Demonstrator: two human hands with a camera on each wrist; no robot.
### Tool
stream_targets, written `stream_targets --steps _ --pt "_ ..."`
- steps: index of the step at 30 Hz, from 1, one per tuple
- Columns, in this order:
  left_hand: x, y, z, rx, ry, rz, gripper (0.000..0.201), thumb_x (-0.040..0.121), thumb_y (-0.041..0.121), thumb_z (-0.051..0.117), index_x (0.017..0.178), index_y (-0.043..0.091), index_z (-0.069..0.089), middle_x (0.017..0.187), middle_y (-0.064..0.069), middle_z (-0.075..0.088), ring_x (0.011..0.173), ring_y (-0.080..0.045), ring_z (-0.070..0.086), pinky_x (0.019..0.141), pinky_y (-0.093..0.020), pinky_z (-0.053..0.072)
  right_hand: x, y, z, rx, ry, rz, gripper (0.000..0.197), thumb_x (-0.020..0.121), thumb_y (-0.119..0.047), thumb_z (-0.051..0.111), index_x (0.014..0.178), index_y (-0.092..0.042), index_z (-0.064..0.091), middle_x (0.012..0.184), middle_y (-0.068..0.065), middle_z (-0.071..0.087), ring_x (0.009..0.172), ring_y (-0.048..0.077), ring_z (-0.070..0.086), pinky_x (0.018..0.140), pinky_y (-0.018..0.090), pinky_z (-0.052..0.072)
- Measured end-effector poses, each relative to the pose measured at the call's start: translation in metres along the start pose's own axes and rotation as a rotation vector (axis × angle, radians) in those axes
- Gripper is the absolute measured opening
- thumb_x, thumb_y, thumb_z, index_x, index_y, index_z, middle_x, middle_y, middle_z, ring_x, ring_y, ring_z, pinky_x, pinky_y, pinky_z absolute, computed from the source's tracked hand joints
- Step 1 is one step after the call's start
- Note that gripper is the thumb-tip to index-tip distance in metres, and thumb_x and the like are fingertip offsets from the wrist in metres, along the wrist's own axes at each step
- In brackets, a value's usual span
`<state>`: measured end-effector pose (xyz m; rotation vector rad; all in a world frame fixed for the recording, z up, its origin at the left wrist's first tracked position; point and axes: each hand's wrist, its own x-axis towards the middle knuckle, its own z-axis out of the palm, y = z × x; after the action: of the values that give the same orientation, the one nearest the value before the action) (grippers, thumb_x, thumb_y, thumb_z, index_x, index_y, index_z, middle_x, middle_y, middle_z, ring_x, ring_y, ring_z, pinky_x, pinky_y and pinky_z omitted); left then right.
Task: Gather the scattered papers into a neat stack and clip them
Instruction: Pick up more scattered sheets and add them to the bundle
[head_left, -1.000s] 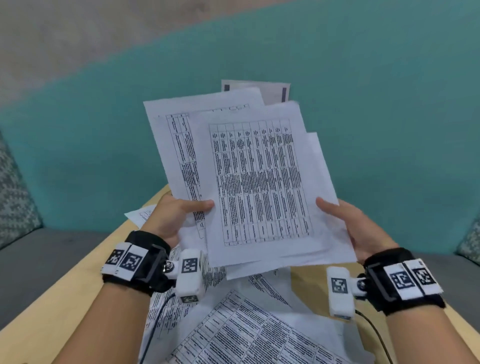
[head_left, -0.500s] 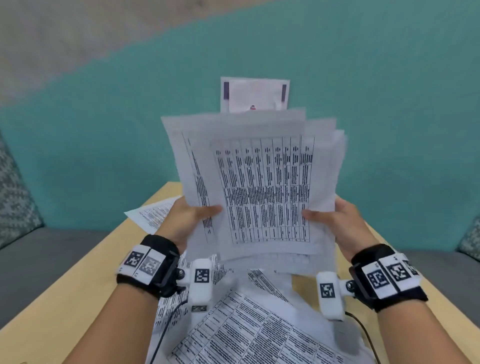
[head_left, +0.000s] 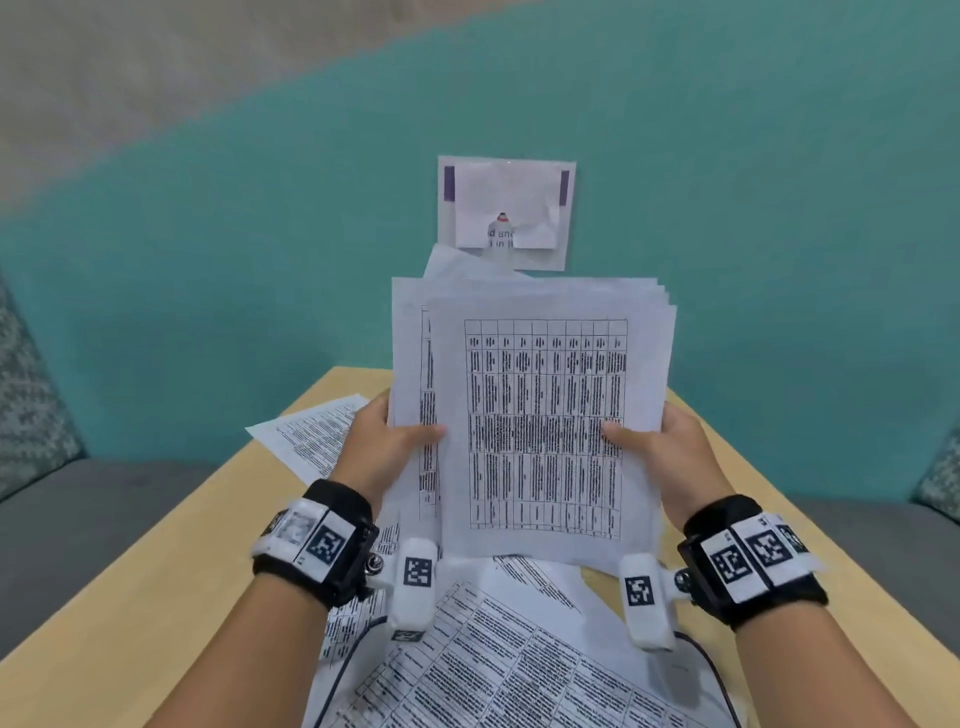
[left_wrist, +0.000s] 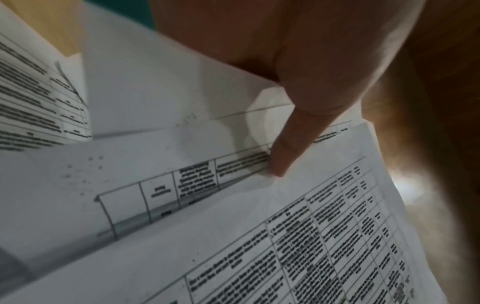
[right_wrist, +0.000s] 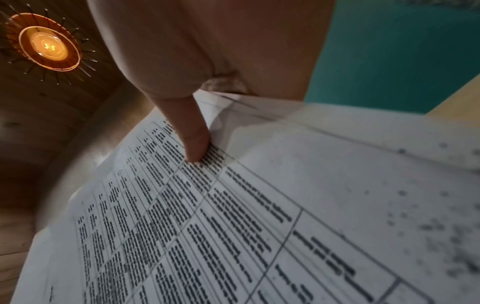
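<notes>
I hold a bundle of white printed papers (head_left: 540, 415) upright above the wooden table (head_left: 171, 566), its lower edge down near the sheets lying there. My left hand (head_left: 387, 447) grips the bundle's left edge, thumb across the front. My right hand (head_left: 660, 452) grips the right edge the same way. The sheets are roughly lined up, with one corner poking out at the top left. In the left wrist view my thumb (left_wrist: 288, 148) presses on the papers (left_wrist: 182, 185); in the right wrist view my thumb (right_wrist: 193, 142) presses on the table print of the papers (right_wrist: 233, 226). No clip is in view.
More printed sheets (head_left: 509, 654) lie loose on the table in front of me, and one sheet (head_left: 311, 436) lies at the far left. A paper notice (head_left: 506, 210) hangs on the teal wall behind. Grey seating flanks the table on both sides.
The fanned sheets have been drawn together into a narrower bundle. Both hands have moved inward and downward, lowering the bundle toward the table.
</notes>
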<state>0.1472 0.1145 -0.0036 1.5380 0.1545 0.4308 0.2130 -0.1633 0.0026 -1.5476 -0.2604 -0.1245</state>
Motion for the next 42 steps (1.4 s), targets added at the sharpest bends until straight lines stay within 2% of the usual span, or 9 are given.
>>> stream_targets --steps 7,14,18,25,29,33,38,40,42 --pt "0.003 0.01 -0.008 0.033 0.068 0.065 0.011 0.097 0.008 0.062 0.103 0.012 0.07 0.098 0.003 0.079 0.092 -0.02 0.072 0.089 -0.038 0.055 -0.001 -0.003 -0.002 0.05 0.054 -0.019 0.027 0.088 0.005 0.068 0.104 -0.018 0.072 0.107 0.005 0.078 0.1 0.026 0.073 0.096 0.048 0.055" --pt "-0.009 -0.003 0.006 0.049 -0.053 -0.058 0.031 0.107 0.012 0.04 0.128 0.025 0.059 0.123 0.001 0.071 0.104 -0.016 0.069 0.087 -0.035 0.054 0.0 0.007 -0.003 0.04 0.007 0.033 0.035 0.082 0.001 0.075 0.114 -0.015 0.07 0.111 -0.001 0.077 0.108 0.024 0.071 0.105 0.052 0.048" --pt "-0.011 -0.004 0.016 0.158 -0.159 -0.051 0.052 0.097 0.018 0.053 0.148 0.025 0.044 0.149 0.005 0.053 0.136 -0.021 0.05 0.111 -0.044 0.037 -0.002 0.008 -0.001 0.049 0.001 0.058 0.034 0.082 0.001 0.074 0.112 -0.013 0.071 0.11 0.002 0.078 0.108 0.027 0.071 0.104 0.053 0.049" --pt "-0.006 -0.013 0.018 0.066 -0.08 -0.047 0.062 0.085 0.006 0.076 0.135 0.025 0.045 0.124 0.003 0.07 0.11 -0.016 0.069 0.098 -0.039 0.052 -0.005 0.007 -0.005 0.05 0.063 0.026 0.04 0.067 0.0 0.065 0.107 -0.002 0.067 0.11 0.011 0.075 0.109 0.039 0.066 0.098 0.055 0.052" --pt "-0.006 -0.012 0.021 0.067 -0.087 -0.038 0.084 0.075 0.026 0.088 0.145 0.028 0.042 0.135 0.004 0.067 0.124 -0.02 0.064 0.108 -0.049 0.048 -0.004 0.007 -0.006 0.024 0.071 0.02 0.035 0.074 0.009 0.062 0.107 -0.003 0.067 0.11 0.011 0.075 0.105 0.034 0.068 0.095 0.051 0.053" --pt "-0.01 -0.007 0.027 0.052 -0.075 0.011 0.041 0.091 0.007 0.07 0.129 0.02 0.061 0.12 0.002 0.074 0.111 -0.02 0.069 0.098 -0.04 0.053 -0.004 0.005 -0.006 -0.002 0.096 -0.003 0.03 0.076 0.017 0.057 0.09 -0.008 0.069 0.099 0.009 0.075 0.095 0.033 0.065 0.087 0.044 0.053" --pt "-0.01 -0.006 0.033 0.045 -0.065 0.095 0.024 0.097 0.004 0.058 0.119 0.01 0.065 0.122 -0.005 0.069 0.112 -0.011 0.065 0.083 -0.015 0.048 -0.005 -0.002 -0.003 -0.009 0.125 -0.052 0.023 0.075 0.013 0.056 0.068 -0.008 0.061 0.08 0.004 0.066 0.081 0.025 0.058 0.081 0.038 0.043" --pt "-0.017 -0.002 0.04 0.069 -0.105 0.146 0.023 0.102 0.008 0.056 0.122 0.015 0.064 0.116 0.008 0.069 0.103 0.008 0.065 0.077 0.0 0.044 -0.007 -0.003 0.001 -0.04 0.125 -0.101 0.028 0.081 0.014 0.055 0.069 -0.01 0.062 0.077 0.004 0.064 0.077 0.021 0.057 0.082 0.038 0.043" --pt "-0.02 0.002 0.043 0.078 -0.088 0.201 0.018 0.103 0.013 0.057 0.117 0.022 0.063 0.107 0.016 0.068 0.096 0.008 0.066 0.077 -0.001 0.045 -0.008 -0.009 0.005 -0.045 0.125 -0.132 0.029 0.085 0.014 0.057 0.076 -0.013 0.064 0.081 0.003 0.066 0.079 0.02 0.059 0.08 0.037 0.045"
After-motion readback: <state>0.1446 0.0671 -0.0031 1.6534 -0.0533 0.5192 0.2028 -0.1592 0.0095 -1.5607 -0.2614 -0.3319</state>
